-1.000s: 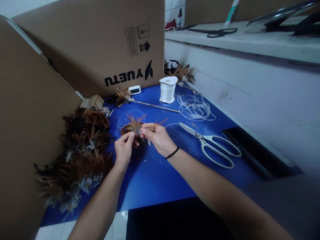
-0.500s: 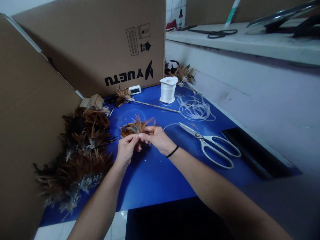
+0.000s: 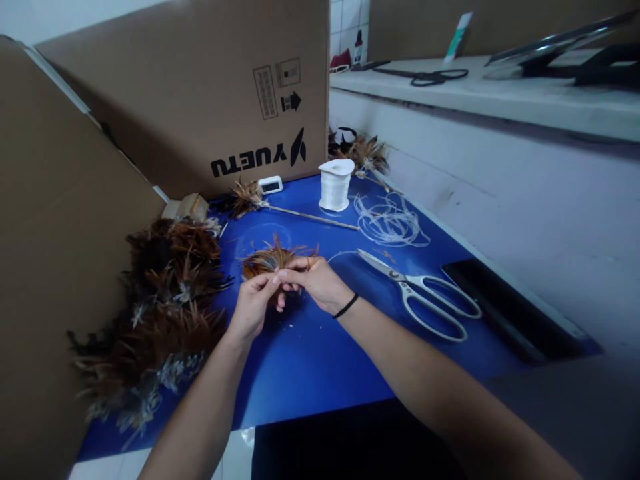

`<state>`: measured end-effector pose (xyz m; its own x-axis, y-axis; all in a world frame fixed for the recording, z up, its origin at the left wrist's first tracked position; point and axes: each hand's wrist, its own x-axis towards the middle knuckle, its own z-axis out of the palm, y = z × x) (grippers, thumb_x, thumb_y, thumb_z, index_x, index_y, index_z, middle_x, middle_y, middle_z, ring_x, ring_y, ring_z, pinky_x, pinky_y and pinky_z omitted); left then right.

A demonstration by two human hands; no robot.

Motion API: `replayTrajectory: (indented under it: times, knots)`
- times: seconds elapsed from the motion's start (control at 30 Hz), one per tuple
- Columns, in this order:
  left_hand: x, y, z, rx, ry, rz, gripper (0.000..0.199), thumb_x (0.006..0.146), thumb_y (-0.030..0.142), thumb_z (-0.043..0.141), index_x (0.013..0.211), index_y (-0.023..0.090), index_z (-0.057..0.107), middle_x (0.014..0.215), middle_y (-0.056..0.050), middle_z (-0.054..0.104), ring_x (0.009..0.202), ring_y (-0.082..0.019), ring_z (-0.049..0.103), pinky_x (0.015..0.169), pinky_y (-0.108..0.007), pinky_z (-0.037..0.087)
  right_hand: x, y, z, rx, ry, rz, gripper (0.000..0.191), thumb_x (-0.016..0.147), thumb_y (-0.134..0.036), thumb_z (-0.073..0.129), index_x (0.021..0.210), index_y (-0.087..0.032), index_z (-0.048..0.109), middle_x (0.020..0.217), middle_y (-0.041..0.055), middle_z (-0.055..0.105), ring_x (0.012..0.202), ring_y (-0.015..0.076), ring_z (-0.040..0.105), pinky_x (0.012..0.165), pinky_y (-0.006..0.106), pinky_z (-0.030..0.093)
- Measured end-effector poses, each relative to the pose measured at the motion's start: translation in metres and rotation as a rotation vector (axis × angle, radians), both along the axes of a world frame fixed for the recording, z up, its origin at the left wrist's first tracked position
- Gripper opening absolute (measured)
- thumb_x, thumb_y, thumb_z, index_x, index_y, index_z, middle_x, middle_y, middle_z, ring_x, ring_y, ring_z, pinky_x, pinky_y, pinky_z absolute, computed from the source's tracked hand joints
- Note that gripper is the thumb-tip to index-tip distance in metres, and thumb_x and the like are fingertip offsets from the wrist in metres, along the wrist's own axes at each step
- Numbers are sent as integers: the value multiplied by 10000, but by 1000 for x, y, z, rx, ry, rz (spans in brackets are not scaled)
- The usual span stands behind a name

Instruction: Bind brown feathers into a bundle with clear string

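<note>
A bunch of brown and golden feathers (image 3: 267, 259) is pinched at its base between both hands, above the blue table (image 3: 320, 373). My left hand (image 3: 254, 303) is closed on it with thumb and forefinger. Beside it, my right hand (image 3: 320, 280) also pinches the base, its thumb touching the left fingertips; a black band circles that wrist. The bound ends of the bunch are hidden by the fingers. To the right lie scissors (image 3: 400, 277) with white handles, and a thin clear strand runs from near the right hand toward their tip.
Feather bunches (image 3: 170, 320) are piled on the left beside a cardboard box (image 3: 190, 87). Farther back are a feathered stick (image 3: 310, 217), a white ribbon spool (image 3: 335, 187), a small digital timer (image 3: 271, 185) and tangled clear strips (image 3: 393, 220). A black flat object (image 3: 515, 310) lies at the right.
The view has tilted slightly up, so everything sits a little lower in the picture. Both hands keep pinching the feather bunch, with only small finger shifts.
</note>
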<state>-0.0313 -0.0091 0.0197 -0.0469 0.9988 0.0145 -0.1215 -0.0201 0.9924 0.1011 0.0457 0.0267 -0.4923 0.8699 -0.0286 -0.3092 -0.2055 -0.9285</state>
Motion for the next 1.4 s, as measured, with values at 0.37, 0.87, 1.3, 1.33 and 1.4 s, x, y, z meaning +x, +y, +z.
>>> replayTrajectory:
  times: [0.37, 0.87, 1.3, 1.33, 1.4]
  knots:
    - [-4, -2, 2, -143, -137, -55, 231, 745, 341, 658, 733, 116, 610, 705, -30, 603, 466, -58, 493, 388, -171, 365, 1, 0, -1, 100, 1, 31, 165, 644, -256, 714, 609, -121, 627, 499, -25, 546, 453, 57, 442, 462, 215, 324]
    - [-6, 0, 2, -75, -163, -8, 208, 718, 321, 682, 708, 123, 619, 701, -30, 616, 456, -47, 459, 388, -170, 331, 10, 6, 19, -125, 252, 16, 120, 737, -130, 533, 805, -124, 632, 731, 30, 623, 633, 101, 560, 638, 270, 452]
    - [-4, 1, -1, -85, -163, -31, 182, 729, 305, 680, 741, 130, 635, 660, -27, 608, 579, -100, 566, 473, -185, 415, 12, 8, 16, -189, 255, 63, 209, 780, -120, 500, 973, -170, 564, 785, 27, 655, 683, 121, 609, 597, 252, 462]
    - [-3, 1, -1, -94, -162, -28, 184, 728, 306, 682, 745, 128, 637, 670, -31, 615, 588, -103, 572, 481, -187, 423, 12, 7, 16, -197, 236, 62, 223, 792, -125, 486, 1000, -173, 551, 795, 32, 656, 685, 125, 613, 582, 249, 461]
    - [-3, 1, -1, -111, -151, -33, 195, 728, 315, 681, 752, 126, 642, 644, -29, 613, 561, -99, 564, 478, -188, 423, 12, 6, 17, -214, 191, 63, 255, 816, -125, 451, 1055, -183, 519, 825, 42, 666, 684, 131, 625, 556, 246, 458]
